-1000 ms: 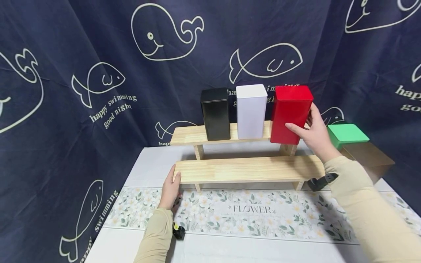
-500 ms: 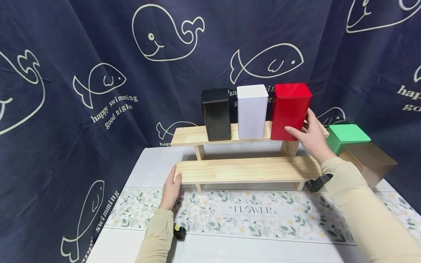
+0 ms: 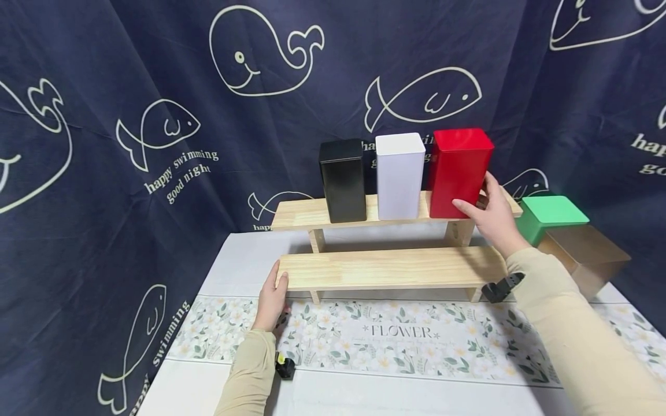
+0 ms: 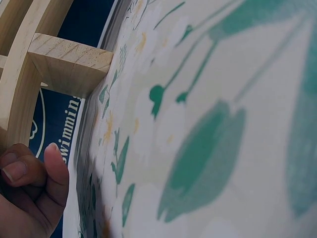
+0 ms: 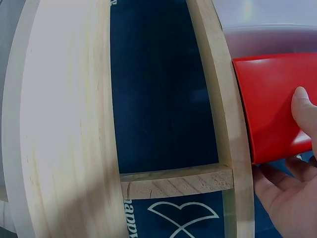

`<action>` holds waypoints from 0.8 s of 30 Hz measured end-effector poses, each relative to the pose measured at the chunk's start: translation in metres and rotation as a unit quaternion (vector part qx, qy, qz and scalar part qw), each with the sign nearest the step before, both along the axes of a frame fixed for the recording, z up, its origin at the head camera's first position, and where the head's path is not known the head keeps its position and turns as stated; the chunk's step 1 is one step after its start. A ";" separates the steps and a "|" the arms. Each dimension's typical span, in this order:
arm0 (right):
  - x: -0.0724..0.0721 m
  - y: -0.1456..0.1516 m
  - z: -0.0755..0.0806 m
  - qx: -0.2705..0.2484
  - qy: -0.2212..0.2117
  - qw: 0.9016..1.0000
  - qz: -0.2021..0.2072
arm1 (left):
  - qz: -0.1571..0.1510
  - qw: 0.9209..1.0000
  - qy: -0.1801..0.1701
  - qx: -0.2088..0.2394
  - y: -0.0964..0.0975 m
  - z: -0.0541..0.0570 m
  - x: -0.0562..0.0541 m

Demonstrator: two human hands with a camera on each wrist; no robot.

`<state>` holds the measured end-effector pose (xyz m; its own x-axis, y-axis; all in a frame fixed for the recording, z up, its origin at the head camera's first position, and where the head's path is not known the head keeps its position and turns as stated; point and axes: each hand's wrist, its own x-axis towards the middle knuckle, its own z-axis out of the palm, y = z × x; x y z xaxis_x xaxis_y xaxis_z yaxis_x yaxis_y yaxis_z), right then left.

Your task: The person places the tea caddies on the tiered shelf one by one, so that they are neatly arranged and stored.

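Observation:
A tall red box [image 3: 460, 173] stands upright on the upper board of a two-tier wooden shelf [image 3: 395, 268], at the right. My right hand [image 3: 494, 216] grips its lower right side, thumb across the front and fingers round the side. In the right wrist view the red box [image 5: 277, 109] meets the board's edge, with the thumb on its face. My left hand [image 3: 270, 297] holds the left end of the lower board; the left wrist view has its fingers [image 4: 29, 171] curled by the wood. A white box [image 3: 399, 179] and a black box [image 3: 343, 184] stand left of the red one.
A green box [image 3: 554, 211] and a brown box [image 3: 583, 248] sit on the table to the right, close to my right forearm. A flower-patterned runner [image 3: 385, 346] lies in front of the shelf. A dark blue curtain [image 3: 250, 138] hangs behind and beside it.
The red box has moved slightly back and up in the head view with my right hand, from overhanging the upper board's front edge to standing in line with the white box. My left hand stays put.

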<state>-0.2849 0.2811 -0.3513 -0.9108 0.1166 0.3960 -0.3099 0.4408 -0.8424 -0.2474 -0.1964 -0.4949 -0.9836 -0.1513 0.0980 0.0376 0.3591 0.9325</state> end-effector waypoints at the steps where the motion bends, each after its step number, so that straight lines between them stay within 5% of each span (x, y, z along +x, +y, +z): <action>1: 0.000 0.000 0.000 -0.001 -0.001 1.000 0.001 | 0.000 1.000 0.000 0.000 0.000 0.000 0.000; 16: 0.001 0.003 -0.003 -0.006 -0.004 1.000 -0.008 | 0.000 1.000 0.004 -0.008 0.002 -0.001 0.000; 24: 0.014 0.012 -0.002 -0.011 0.014 1.000 -0.018 | 0.001 1.000 0.003 -0.009 0.000 -0.001 -0.001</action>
<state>-0.2709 0.2932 -0.3536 -0.8942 0.1589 0.4185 -0.3178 0.4333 -0.8434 -0.2481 -0.1968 -0.4962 -0.9826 -0.1521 0.1068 0.0424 0.3761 0.9256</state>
